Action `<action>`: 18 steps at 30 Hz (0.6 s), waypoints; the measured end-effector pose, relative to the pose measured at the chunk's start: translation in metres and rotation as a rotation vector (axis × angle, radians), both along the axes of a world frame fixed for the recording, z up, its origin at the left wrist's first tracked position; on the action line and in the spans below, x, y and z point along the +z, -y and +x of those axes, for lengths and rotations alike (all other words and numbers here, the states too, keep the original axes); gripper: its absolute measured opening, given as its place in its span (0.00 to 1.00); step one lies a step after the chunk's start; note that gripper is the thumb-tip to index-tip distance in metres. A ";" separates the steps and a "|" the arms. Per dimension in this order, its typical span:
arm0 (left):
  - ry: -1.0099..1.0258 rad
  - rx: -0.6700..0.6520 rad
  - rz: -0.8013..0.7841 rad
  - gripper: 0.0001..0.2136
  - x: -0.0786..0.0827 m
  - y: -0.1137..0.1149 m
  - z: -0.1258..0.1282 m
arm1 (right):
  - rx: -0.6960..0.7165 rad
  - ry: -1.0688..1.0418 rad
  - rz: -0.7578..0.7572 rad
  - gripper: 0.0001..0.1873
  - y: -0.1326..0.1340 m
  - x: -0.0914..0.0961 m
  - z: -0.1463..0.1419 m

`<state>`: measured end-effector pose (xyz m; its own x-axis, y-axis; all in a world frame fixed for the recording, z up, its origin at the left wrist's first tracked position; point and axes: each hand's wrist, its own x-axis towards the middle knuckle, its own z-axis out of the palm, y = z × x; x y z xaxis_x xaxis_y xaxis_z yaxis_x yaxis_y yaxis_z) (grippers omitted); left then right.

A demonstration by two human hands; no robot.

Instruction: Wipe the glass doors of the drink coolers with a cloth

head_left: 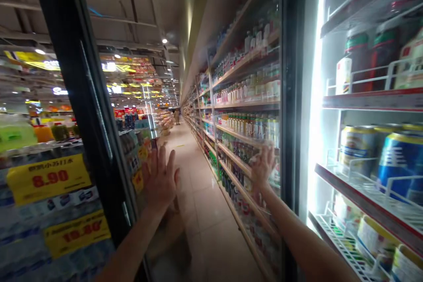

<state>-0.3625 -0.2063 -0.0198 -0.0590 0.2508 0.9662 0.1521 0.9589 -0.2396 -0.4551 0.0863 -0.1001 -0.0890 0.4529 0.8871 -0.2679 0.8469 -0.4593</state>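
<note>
At the front of the store cooler, the glass door (244,53) stood with its dark edge (292,97) just beside the lit shelves. The right hand (262,165) lay flat against that pane, its grip released, the fingers open and blurred. The left hand (161,180) was pressed flat too, fingers spread, its grip released and holding nothing, just beside a second black door frame (82,97) that slanted across the left. Behind that frame hung 2 yellow price tags (49,179), the upper one reading 8.90. To the right, the open cooler showed blue cans (396,158) on a wire shelf (363,194) and dark bottles (357,59) on the level above. Through or in the glass, I could not tell which, a long aisle floor (198,194) ran away past rows of bottled drinks (244,128).
</note>
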 end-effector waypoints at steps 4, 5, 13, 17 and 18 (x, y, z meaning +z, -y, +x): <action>-0.002 0.027 -0.013 0.32 -0.017 -0.001 0.001 | 0.035 -0.003 0.091 0.28 0.029 -0.007 0.011; 0.001 0.031 -0.016 0.32 -0.017 0.000 0.001 | 0.091 -0.024 0.291 0.27 0.049 -0.012 0.017; -0.015 0.062 -0.020 0.32 -0.015 0.002 -0.004 | 0.055 0.016 0.207 0.26 0.017 -0.043 0.011; 0.004 0.022 -0.001 0.33 -0.017 0.004 -0.008 | 0.051 0.071 0.013 0.28 0.022 -0.048 0.012; 0.014 0.000 0.004 0.32 -0.017 0.005 -0.008 | 0.108 0.057 0.140 0.28 0.041 -0.049 0.018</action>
<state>-0.3708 -0.2112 -0.0364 -0.0723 0.2472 0.9663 0.1555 0.9598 -0.2339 -0.4373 0.0451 -0.1495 -0.1822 0.3108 0.9328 -0.3373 0.8714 -0.3562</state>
